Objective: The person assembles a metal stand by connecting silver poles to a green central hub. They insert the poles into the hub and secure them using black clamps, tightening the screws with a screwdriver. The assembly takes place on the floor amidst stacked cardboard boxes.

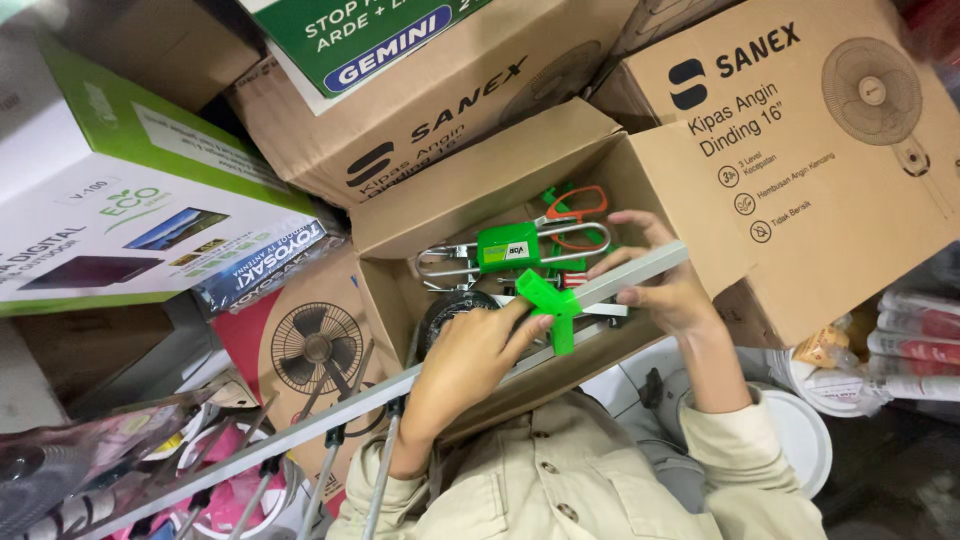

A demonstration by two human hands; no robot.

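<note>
My left hand [468,365] pinches a bright green plastic bracket [550,305] that sits on a long square aluminium bar [602,287]. My right hand [668,288] grips the same bar near its far end. The bar runs diagonally down to the lower left, where thin metal rods [330,455] hang from it. Both hands are above an open cardboard box [480,190]. Inside the box lie a green block on chrome loops [507,247], orange-handled scissors [578,206] and a dark round part [445,305], partly hidden by my left hand.
Large cardboard fan boxes [800,150] are stacked behind and to the right. A green and white carton [110,200] lies at the left. A white round lid [805,435] and wrapped packages [915,345] sit at the lower right. Pink and white items [225,480] are at the lower left.
</note>
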